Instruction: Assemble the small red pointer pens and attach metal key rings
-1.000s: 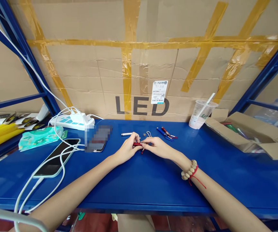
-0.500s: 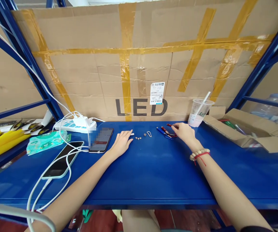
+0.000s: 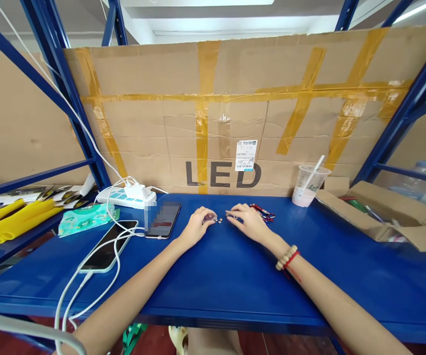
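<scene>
My left hand (image 3: 197, 225) rests on the blue table with its fingers and thumb curled together. Whatever lies between those fingertips is too small to make out. Just right of them sit several small silver button-like discs (image 3: 219, 220). My right hand (image 3: 249, 222) is low over the table, palm down, fingers stretched toward the discs and slightly apart. A bit of silver metal shows beneath its fingertips, mostly hidden. Behind that hand lie red and blue metallic pieces (image 3: 266, 215) with clips, partly covered by it.
Left of my hands are a dark phone (image 3: 164, 220), a second phone (image 3: 105, 251) with white cables, a power strip (image 3: 124, 197) and a teal packet (image 3: 83, 220). On the right stand a plastic cup with a straw (image 3: 307, 187) and an open cardboard box (image 3: 361, 217).
My right hand has left the red pieces and moved left, close to the small discs. My left hand has curled its fingers. The camera view has tilted up.
</scene>
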`<state>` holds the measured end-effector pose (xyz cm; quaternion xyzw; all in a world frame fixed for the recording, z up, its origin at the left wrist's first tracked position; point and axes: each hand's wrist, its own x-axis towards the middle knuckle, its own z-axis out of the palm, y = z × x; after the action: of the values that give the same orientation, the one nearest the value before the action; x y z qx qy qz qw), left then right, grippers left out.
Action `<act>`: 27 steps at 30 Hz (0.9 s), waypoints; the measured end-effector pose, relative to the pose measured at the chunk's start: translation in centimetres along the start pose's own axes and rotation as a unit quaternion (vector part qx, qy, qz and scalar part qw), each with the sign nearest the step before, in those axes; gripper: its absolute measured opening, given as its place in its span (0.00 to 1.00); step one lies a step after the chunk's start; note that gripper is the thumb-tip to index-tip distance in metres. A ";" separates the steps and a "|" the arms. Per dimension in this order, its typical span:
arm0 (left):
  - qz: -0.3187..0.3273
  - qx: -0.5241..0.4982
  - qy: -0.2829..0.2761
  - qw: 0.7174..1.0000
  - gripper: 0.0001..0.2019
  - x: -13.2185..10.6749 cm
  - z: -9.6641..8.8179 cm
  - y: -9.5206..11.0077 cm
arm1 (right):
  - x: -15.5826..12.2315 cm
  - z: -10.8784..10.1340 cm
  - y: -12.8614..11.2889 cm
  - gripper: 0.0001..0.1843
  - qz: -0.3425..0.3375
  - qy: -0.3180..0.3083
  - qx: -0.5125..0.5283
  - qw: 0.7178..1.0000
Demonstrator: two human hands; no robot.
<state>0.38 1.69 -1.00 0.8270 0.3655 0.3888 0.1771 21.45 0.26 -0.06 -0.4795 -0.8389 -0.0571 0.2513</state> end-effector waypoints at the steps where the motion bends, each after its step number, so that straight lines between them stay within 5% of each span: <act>1: -0.003 -0.024 0.003 1.000 0.04 0.0 -0.1 0.5 | 0.1 0.4 -0.8 0.18 -0.014 -0.016 0.007 1.000; 8: -0.044 -0.071 0.023 0.996 0.05 -0.3 0.2 2.9 | -0.2 1.6 -1.7 0.13 0.000 -0.036 0.043 0.998; 21: -0.033 -0.095 0.013 0.995 0.04 -0.6 0.9 2.9 | -0.2 1.8 -1.0 0.10 0.126 -0.024 0.110 0.986; 27: -0.094 -0.208 -0.025 0.973 0.11 -0.4 1.5 2.2 | -0.1 -0.2 -2.5 0.12 0.123 0.119 0.245 0.954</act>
<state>2.35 -0.09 -0.90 0.7437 0.3478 0.4171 0.3897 19.48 -1.19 0.46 -0.4922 -0.7258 0.1251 0.4639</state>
